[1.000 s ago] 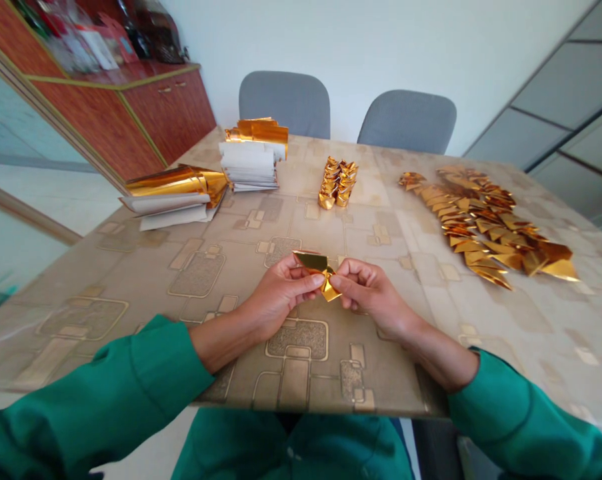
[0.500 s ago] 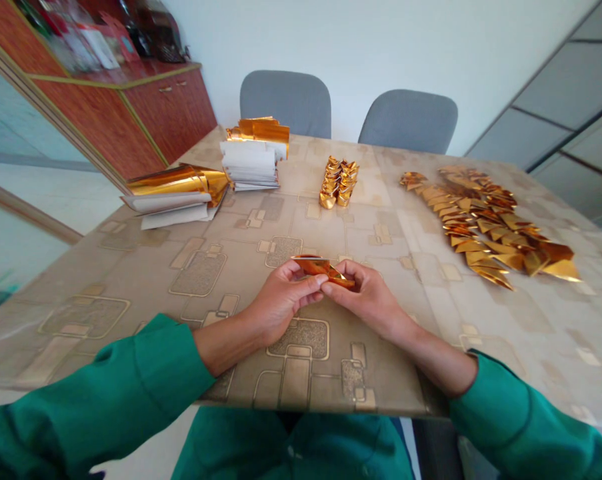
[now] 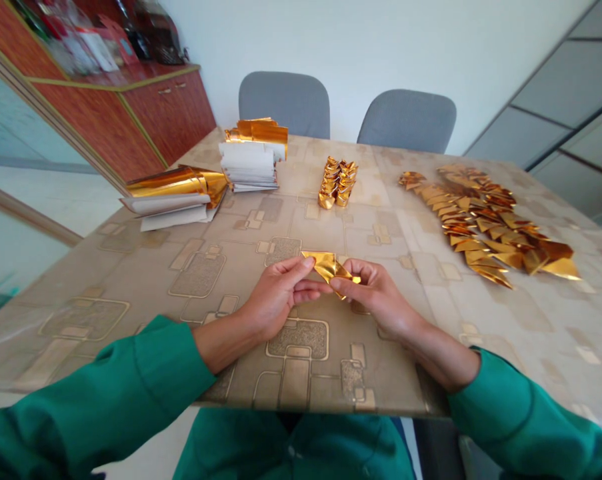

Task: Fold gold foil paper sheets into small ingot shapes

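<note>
A folded piece of gold foil paper point(image 3: 325, 265) is held between my two hands above the near middle of the table. My left hand point(image 3: 279, 293) pinches its left corner between thumb and fingers. On the other side, my right hand point(image 3: 375, 290) grips its lower right end, thumb on top. The foil's shiny face with a diagonal crease is turned up. Farther back stand two short columns of nested gold folded pieces point(image 3: 338, 182). Over to the right lies a spread of folded gold foil pieces point(image 3: 485, 220) in overlapping rows.
At the back left are a stack of gold and white paper sheets point(image 3: 251, 160) and a second, fanned stack point(image 3: 181, 193). A patterned cloth covers the table point(image 3: 251, 253). Two grey chairs point(image 3: 285, 100) stand beyond it, with a wooden cabinet point(image 3: 165, 120) at the left.
The gold foil paper has been turned so its shiny, creased face shows. My left thumb has moved up to its left corner, and my right fingers have shifted slightly along it.
</note>
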